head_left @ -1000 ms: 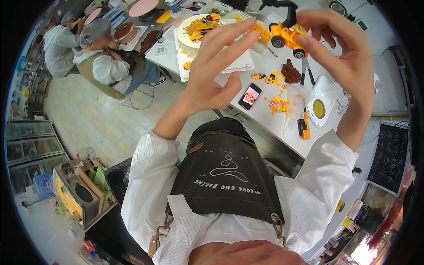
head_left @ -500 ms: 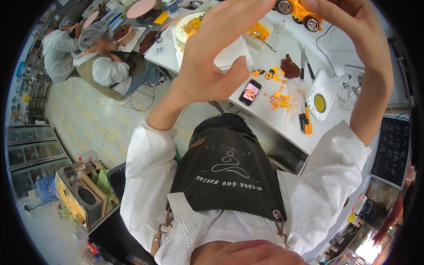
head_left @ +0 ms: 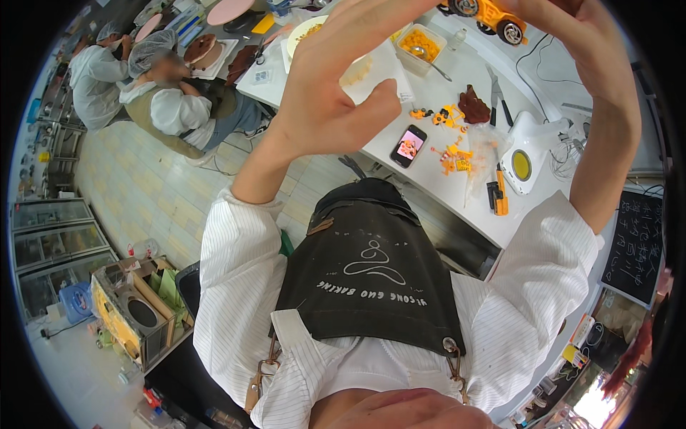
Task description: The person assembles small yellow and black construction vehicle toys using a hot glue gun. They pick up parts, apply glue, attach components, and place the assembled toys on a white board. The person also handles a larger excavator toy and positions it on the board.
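A yellow-orange toy car (head_left: pixel 493 20) with black tyres and silver hubs is held up at the top edge, partly cut off. My right hand (head_left: pixel 579 43) grips its right end between thumb and fingers. My left hand (head_left: pixel 339 107) is raised, its thumb apart and its fingers stretched towards the car's left wheel; the frame's edge hides whether the fingertips touch it. Below the car, on the white table (head_left: pixel 443 196), lie small orange toy parts (head_left: pixel 454 154), a phone (head_left: pixel 409 146) showing a picture, and a clear plastic bag (head_left: pixel 482 168).
An orange-and-black hand tool (head_left: pixel 498 193), a white scale (head_left: pixel 520 164), a dark brown piece (head_left: pixel 474 106) and a long-bladed tool with black handles (head_left: pixel 499 96) lie at right. Farther back stands a tub of orange pieces (head_left: pixel 421 44) with a spoon. Two people (head_left: pixel 168 107) sit at left.
The toy car has dropped slightly and shifted a little right. My left hand has moved slightly up and left. More of the orange tub shows between my hands.
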The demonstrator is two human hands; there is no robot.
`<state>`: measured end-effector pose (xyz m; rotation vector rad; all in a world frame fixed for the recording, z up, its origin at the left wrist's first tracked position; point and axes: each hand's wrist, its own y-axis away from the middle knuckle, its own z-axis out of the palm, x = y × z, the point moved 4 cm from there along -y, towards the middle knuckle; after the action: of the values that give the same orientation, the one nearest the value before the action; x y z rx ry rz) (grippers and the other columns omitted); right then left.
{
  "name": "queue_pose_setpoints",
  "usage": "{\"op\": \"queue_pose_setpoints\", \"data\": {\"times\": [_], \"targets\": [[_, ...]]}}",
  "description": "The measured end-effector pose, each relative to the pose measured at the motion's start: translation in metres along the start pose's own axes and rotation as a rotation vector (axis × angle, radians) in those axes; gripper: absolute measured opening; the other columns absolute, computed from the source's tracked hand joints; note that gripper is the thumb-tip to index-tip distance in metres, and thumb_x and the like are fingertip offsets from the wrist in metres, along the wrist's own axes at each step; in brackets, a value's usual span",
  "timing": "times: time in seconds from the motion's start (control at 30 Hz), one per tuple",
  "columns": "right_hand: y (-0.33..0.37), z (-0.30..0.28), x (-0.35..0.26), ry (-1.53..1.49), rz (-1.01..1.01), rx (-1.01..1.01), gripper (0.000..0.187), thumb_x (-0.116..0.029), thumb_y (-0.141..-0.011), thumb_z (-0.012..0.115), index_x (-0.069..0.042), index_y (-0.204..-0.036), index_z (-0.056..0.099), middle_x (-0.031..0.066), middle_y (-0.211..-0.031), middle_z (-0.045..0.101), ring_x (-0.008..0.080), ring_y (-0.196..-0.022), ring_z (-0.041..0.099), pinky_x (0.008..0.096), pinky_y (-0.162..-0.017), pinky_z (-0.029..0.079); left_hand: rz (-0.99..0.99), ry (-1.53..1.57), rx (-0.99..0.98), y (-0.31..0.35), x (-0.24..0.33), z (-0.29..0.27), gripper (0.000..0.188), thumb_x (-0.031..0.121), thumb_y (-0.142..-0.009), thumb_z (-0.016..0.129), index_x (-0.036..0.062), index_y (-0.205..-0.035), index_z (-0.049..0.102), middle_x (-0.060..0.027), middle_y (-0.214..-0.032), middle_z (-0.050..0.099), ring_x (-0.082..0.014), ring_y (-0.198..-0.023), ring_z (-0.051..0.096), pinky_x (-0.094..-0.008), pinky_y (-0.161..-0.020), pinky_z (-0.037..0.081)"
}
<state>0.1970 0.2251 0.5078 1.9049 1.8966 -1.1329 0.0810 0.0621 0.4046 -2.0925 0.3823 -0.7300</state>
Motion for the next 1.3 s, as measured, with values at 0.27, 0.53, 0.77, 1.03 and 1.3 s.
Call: {"op": "queue_pose_setpoints", "data": {"times": [0.27,0.53,0.77,1.03,1.3], "targets": [[0.0,-0.002,0.004,0.035,-0.015,0.044,0.025,-0.019,-0.086,0.08,0.0,-0.1,0.073,0.0048,-0.089,0.074,0.0084,-0.076,0.068,0.0215,-0.068,0.053,-0.078,0.273,0.088,0.017,-0.015,0.013,0.081,-0.002,-0.074,0.056,-0.0088,-0.152,0.033,-0.0235,-0.157,0.04,-0.0336,-0.144,0.043,-0.0408,-0.115,0.034],[-0.002,-0.004,0.011,-0.099,-0.016,0.072,0.023,-0.017,-0.087,0.078,0.0,-0.101,0.072,0.0062,-0.091,0.074,0.0091,-0.079,0.068,0.0216,-0.072,0.054,-0.224,0.996,0.223,0.033,-0.033,0.062,0.071,-0.009,-0.073,0.051,0.0061,-0.14,0.038,-0.0253,-0.152,0.046,-0.0316,-0.139,0.048,-0.0376,-0.105,0.041],[0.001,0.0,0.008,-0.105,-0.026,0.087,0.023,-0.016,-0.088,0.078,0.001,-0.101,0.071,0.0071,-0.092,0.074,0.0096,-0.079,0.069,0.0223,-0.072,0.054,-0.476,1.485,0.279,0.019,-0.011,0.074,0.097,0.002,-0.079,0.07,0.0022,-0.159,0.015,-0.0209,-0.166,0.024,-0.0364,-0.15,0.031,-0.0405,-0.114,0.033],[0.004,0.002,0.008,-0.1,-0.046,0.087,0.023,-0.016,-0.088,0.078,0.001,-0.102,0.071,0.0076,-0.093,0.074,0.0101,-0.08,0.069,0.0223,-0.073,0.055,-0.466,1.684,0.283,0.017,-0.004,0.074,0.112,0.007,-0.073,0.075,0.0047,-0.162,0.007,-0.0195,-0.169,0.013,-0.0361,-0.154,0.02,-0.0418,-0.114,0.031],[0.004,0.004,0.007,-0.098,-0.046,0.066,0.023,-0.014,-0.089,0.077,0.002,-0.103,0.071,0.0085,-0.094,0.074,0.0108,-0.081,0.07,0.0227,-0.074,0.056,-0.472,1.702,0.299,0.021,-0.006,0.075,0.112,0.004,-0.071,0.072,0.0051,-0.162,0.007,-0.0181,-0.169,0.017,-0.0368,-0.154,0.02,-0.0427,-0.115,0.03]]}}
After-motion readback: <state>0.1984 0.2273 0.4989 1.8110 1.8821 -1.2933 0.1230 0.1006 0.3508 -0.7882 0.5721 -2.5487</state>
